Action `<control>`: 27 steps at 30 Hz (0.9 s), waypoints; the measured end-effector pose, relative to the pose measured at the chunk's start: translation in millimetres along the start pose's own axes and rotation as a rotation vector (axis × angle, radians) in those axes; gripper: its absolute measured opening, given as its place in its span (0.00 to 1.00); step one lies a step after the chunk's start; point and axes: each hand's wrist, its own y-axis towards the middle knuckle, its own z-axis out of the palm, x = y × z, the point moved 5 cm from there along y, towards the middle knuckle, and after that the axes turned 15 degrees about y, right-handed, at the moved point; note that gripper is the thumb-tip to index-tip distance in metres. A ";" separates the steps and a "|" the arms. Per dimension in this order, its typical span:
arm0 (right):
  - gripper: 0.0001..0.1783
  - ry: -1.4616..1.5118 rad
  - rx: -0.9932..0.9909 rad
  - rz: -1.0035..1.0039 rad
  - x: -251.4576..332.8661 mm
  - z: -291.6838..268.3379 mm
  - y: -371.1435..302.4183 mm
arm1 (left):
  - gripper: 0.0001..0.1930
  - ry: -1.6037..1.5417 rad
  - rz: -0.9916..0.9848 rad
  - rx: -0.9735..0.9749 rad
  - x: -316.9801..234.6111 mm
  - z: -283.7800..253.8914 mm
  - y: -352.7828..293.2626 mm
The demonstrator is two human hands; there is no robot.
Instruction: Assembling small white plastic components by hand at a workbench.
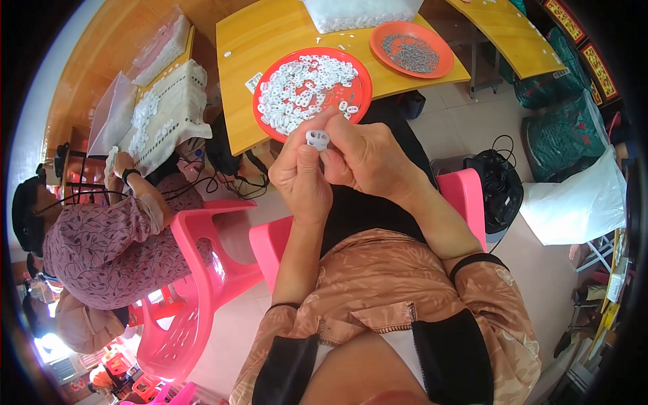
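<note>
Over the near edge of the table, in front of my body, both my hands meet at one small white plastic piece with two round holes (317, 139). My left hand (302, 179) pinches it, with the thumb pressed along its lower side. Closed fingers of my right hand (378, 158) touch its right edge; whatever they may hold is hidden. Just beyond my hands, a red round tray (364, 101) carries many similar white pieces (283, 91). Right of it, an orange dish (442, 48) contains a heap of small thin grey metal parts (412, 54).
A clear bin of white pieces (358, 17) stands at the back of the yellow table (239, 44). To my left, a person (115, 236) sits at another work surface beside a pink chair (196, 297). Black (496, 189) and white bags (574, 202) are at my right.
</note>
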 end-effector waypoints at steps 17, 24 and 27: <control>0.07 0.117 -0.110 0.174 -5.6 6.1 -1.4 | 0.20 -0.190 -0.165 -0.095 8.8 6.4 -1.3; 0.08 0.251 -0.115 0.276 -7.7 2.5 1.1 | 0.18 -0.220 -0.169 -0.107 13.9 7.6 0.6; 0.10 0.374 -0.168 0.382 -10.1 -1.9 4.5 | 0.16 -0.078 -0.172 -0.113 6.1 3.7 1.7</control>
